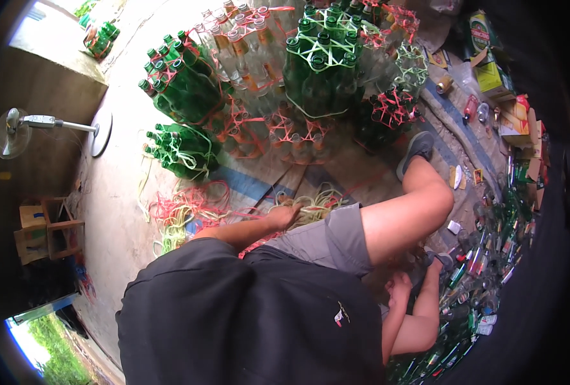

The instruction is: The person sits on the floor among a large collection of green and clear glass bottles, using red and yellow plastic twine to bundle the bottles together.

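My left hand [285, 216] reaches down by my thigh into a heap of pale green and yellow plastic cord [321, 204]. Its fingers are partly hidden, and whether they grip any strands is unclear. Between my legs is my right hand [399, 285], its fingers curled; the picture does not settle whether something is in them. A tangle of red cord [189, 202] lies to the left of my left hand. Beyond it stand green glass bottles [184, 147] bound at the necks with pale cord, and clear glass bottles [297, 139] tied with red cord.
Taller bundles of green bottles [323, 62] and clear bottles [239, 43] stand farther back. Many loose bottles [477, 269] lie heaped along the right, below cardboard boxes [518, 122]. A pedestal fan [49, 121] and a wooden stool [64, 226] are at left.
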### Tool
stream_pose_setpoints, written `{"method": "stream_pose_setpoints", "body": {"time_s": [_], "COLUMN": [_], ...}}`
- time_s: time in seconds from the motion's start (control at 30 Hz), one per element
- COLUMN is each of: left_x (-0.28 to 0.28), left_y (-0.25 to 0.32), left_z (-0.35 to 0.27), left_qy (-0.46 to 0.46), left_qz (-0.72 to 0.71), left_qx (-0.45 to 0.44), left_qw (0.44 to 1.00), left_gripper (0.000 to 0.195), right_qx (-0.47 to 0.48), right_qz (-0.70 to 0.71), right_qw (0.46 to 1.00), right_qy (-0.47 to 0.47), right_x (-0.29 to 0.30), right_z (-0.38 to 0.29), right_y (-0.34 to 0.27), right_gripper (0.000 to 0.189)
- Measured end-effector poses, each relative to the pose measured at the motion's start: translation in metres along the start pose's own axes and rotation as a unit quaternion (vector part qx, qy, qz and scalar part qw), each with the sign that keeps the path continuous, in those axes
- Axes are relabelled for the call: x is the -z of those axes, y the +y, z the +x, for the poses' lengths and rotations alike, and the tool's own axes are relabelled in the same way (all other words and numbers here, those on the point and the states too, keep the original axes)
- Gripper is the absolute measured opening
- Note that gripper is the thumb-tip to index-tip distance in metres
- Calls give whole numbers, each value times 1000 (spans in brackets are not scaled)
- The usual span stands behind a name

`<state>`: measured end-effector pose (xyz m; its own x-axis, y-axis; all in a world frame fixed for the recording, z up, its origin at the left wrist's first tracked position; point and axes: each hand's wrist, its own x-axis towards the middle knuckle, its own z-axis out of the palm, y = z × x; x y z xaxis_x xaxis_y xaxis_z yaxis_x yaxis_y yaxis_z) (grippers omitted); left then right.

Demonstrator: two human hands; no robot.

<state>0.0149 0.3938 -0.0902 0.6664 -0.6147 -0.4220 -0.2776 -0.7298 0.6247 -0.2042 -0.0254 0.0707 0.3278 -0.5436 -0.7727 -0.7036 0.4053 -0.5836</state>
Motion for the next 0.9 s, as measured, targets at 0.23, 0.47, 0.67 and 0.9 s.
{"method": "stream_pose_setpoints", "body": {"time_s": [0.23, 0.47, 0.67, 0.9], "left_x": [0, -66, -54, 38], "left_y": [-41, -112, -86, -28], "left_z": [-35, -183, -162, -86], "left_qy": [-35, -312, -192, 100], "left_qz": [97, 116, 135, 259], "left_qx": [57, 148, 231, 281], "left_qw": [993, 931, 944, 918], "left_gripper": [36, 27, 30, 69], "right_qx": [31, 0, -29, -17], "right_qz": [-15, -46, -71, -85], "right_qw": [999, 999, 997, 996], "right_qy": [-38, -8, -29, -11], "right_x": [2, 0, -57, -35], "right_z": [-12, -42, -139, -80], "right_y": [-7, -31, -114, -75], "right_gripper": [15, 22, 39, 27]}}
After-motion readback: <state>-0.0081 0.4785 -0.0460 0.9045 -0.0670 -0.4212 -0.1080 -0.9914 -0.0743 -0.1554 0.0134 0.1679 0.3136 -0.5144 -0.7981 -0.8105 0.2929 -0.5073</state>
